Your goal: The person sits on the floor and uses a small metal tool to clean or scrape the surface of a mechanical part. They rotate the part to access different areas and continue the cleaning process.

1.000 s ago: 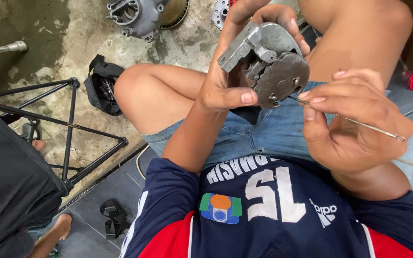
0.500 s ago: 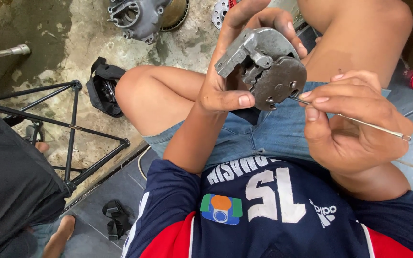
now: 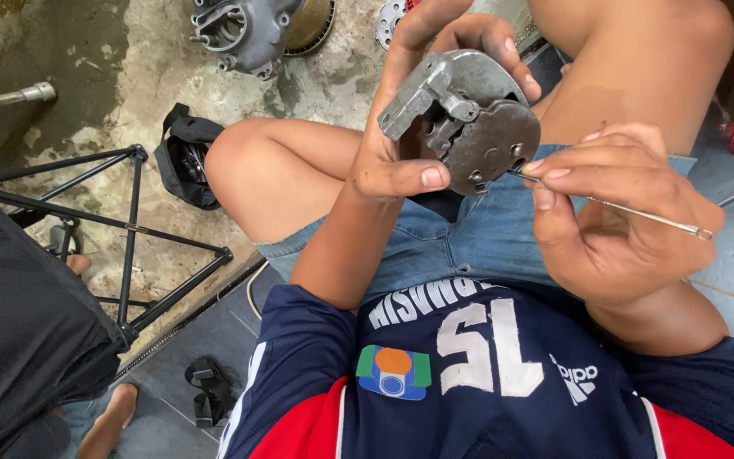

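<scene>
A grey metal engine part (image 3: 469, 119), rounded and grimy, is held up above the person's lap, clasped in the left hand (image 3: 418, 127) with the thumb pressed under it. The right hand (image 3: 613, 221) pinches a thin metal wire (image 3: 639, 212) whose tip touches the part's edge. Beyond the knees lies a stained concrete floor (image 3: 129, 59) with a grey engine casing (image 3: 244, 30), a black metal stand (image 3: 129, 229) and a black bag (image 3: 184, 157).
</scene>
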